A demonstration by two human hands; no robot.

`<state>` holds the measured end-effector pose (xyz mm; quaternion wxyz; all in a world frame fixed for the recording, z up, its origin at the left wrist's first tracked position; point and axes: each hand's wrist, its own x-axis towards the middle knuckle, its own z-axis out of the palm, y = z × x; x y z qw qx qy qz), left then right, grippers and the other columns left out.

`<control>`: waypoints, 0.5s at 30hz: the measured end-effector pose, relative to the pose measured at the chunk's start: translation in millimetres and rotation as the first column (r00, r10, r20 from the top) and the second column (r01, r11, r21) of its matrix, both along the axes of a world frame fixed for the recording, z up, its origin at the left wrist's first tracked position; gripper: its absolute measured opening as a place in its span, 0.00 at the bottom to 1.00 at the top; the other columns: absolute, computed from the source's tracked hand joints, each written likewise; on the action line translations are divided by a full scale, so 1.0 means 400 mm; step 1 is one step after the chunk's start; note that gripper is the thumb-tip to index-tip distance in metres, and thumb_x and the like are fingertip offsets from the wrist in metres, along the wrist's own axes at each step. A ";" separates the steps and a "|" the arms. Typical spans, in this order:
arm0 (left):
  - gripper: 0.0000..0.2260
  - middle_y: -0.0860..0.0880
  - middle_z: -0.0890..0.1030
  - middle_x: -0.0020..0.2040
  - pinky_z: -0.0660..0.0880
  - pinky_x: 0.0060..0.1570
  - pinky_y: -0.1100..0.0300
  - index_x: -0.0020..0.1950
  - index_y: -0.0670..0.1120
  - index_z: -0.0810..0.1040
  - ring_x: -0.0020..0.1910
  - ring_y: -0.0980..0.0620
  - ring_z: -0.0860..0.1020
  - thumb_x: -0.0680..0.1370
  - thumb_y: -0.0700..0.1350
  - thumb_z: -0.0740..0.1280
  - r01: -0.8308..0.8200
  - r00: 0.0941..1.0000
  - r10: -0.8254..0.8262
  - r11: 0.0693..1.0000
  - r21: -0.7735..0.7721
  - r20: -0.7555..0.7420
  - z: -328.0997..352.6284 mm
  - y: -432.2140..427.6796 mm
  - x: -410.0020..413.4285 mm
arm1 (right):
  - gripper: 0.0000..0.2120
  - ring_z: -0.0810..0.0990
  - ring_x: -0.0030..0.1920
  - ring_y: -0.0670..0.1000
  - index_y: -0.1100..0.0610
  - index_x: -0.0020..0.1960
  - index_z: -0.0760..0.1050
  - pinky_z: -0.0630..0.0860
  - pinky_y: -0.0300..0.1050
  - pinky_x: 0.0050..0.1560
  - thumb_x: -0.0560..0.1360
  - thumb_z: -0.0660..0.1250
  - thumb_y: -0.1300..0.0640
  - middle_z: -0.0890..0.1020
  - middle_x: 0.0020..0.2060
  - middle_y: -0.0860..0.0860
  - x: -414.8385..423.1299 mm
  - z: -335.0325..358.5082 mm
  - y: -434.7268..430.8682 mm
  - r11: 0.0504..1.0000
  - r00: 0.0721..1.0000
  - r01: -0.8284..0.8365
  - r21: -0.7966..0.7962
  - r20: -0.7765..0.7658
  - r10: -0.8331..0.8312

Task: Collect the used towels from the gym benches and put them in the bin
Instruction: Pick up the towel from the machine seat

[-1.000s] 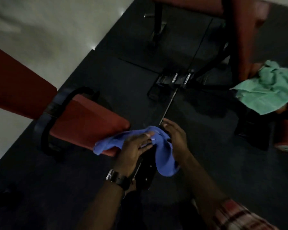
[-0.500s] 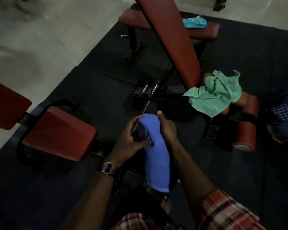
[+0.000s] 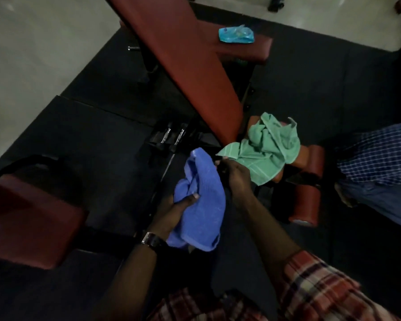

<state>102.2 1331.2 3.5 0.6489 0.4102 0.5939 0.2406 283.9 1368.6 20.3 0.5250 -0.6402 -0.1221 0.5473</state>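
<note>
1. The left hand (image 3: 171, 210) grips the bunched blue towel (image 3: 200, 202), thumb pressed across its front, the cloth hanging from the fist down past the wristwatch (image 3: 151, 239)
2. The right hand (image 3: 235, 173) has let go of the blue towel, which both hands held half a second ago, and now reaches to the green towel (image 3: 267, 150); its fingertips meet the near left corner of that cloth, but whether they have pinched it shut I cannot tell, since the fingers are dark against dark floor
3. The green towel lies crumpled on the red seat pad at the lower end of the long inclined surface (image 3: 185, 66), much as it did before, draped over the pad's edge
4. The view has tipped forward since the earlier frame: the inclined surface fills more of the picture, and the red pad (image 3: 30, 218) to the left of the blue towel sits lower
5. A small light-blue bundle (image 3: 236, 34) rests on another red surface beyond the green towel; what it is cannot be made out
6. To the right of the green towel, a person in a blue checked shirt (image 3: 377, 156) is cut off by the frame edge
7. The red roller pads (image 3: 307, 202) just right of the green towel are partly hidden by it
</note>
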 end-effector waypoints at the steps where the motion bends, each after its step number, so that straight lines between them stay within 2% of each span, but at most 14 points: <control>1: 0.19 0.54 0.87 0.51 0.78 0.53 0.53 0.55 0.55 0.83 0.53 0.55 0.84 0.67 0.61 0.75 -0.021 1.000 0.022 1.000 0.005 -0.018 -0.006 0.035 0.023 | 0.12 0.82 0.38 0.53 0.61 0.40 0.82 0.79 0.44 0.42 0.78 0.65 0.57 0.84 0.36 0.55 0.049 -0.014 0.033 1.000 1.000 0.022 -0.007 -0.001 -0.022; 4: 0.14 0.52 0.87 0.48 0.80 0.52 0.52 0.53 0.52 0.85 0.50 0.53 0.85 0.71 0.56 0.75 -0.121 0.991 0.121 0.993 0.005 -0.065 -0.018 0.120 0.067 | 0.14 0.83 0.41 0.53 0.59 0.42 0.82 0.79 0.44 0.40 0.79 0.63 0.54 0.85 0.40 0.55 0.187 -0.066 0.109 0.998 0.998 0.030 -0.046 0.062 -0.028; 6: 0.13 0.51 0.87 0.49 0.81 0.50 0.51 0.54 0.51 0.84 0.50 0.52 0.85 0.72 0.54 0.75 -0.165 0.984 0.163 0.986 -0.016 -0.078 -0.025 0.159 0.087 | 0.11 0.82 0.46 0.55 0.57 0.45 0.82 0.78 0.47 0.39 0.79 0.62 0.54 0.84 0.45 0.54 0.277 -0.112 0.149 0.994 0.994 0.048 -0.095 0.100 -0.038; 9: 0.08 0.54 0.87 0.44 0.79 0.36 0.61 0.49 0.56 0.85 0.43 0.55 0.86 0.72 0.56 0.74 -0.192 0.975 0.187 0.981 -0.030 -0.123 -0.042 0.202 0.132 | 0.09 0.81 0.53 0.58 0.57 0.55 0.78 0.79 0.50 0.40 0.79 0.63 0.55 0.81 0.51 0.54 0.408 -0.193 0.220 0.985 0.986 0.070 -0.159 0.159 -0.044; 10: 0.06 0.57 0.87 0.40 0.77 0.32 0.65 0.45 0.59 0.84 0.40 0.57 0.85 0.72 0.57 0.74 -0.199 0.968 0.193 0.980 -0.027 -0.158 -0.046 0.213 0.146 | 0.11 0.80 0.55 0.59 0.56 0.59 0.77 0.81 0.52 0.42 0.78 0.63 0.56 0.81 0.54 0.55 0.438 -0.220 0.241 0.981 0.986 0.069 -0.182 0.162 -0.039; 12: 0.03 0.60 0.85 0.36 0.76 0.33 0.66 0.43 0.60 0.83 0.38 0.62 0.83 0.73 0.57 0.73 -0.239 0.944 0.230 0.971 -0.014 -0.235 -0.064 0.233 0.189 | 0.18 0.76 0.63 0.60 0.54 0.66 0.75 0.79 0.57 0.55 0.76 0.67 0.56 0.75 0.65 0.57 0.496 -0.280 0.283 0.966 0.969 0.060 -0.253 0.248 0.004; 14: 0.08 0.54 0.85 0.43 0.78 0.42 0.60 0.51 0.55 0.82 0.45 0.54 0.84 0.74 0.54 0.73 -0.294 0.922 0.278 0.956 -0.018 -0.270 -0.081 0.239 0.231 | 0.23 0.68 0.70 0.62 0.53 0.70 0.73 0.69 0.56 0.69 0.75 0.69 0.55 0.60 0.76 0.61 0.539 -0.329 0.317 0.945 0.882 0.006 -0.328 0.447 0.149; 15: 0.10 0.48 0.84 0.46 0.78 0.45 0.56 0.53 0.55 0.80 0.48 0.47 0.83 0.74 0.54 0.72 -0.317 0.910 0.297 0.948 -0.022 -0.290 -0.084 0.239 0.253 | 0.24 0.66 0.72 0.63 0.53 0.70 0.73 0.66 0.54 0.72 0.75 0.70 0.55 0.53 0.77 0.61 0.559 -0.345 0.334 0.929 0.823 -0.040 -0.367 0.515 0.239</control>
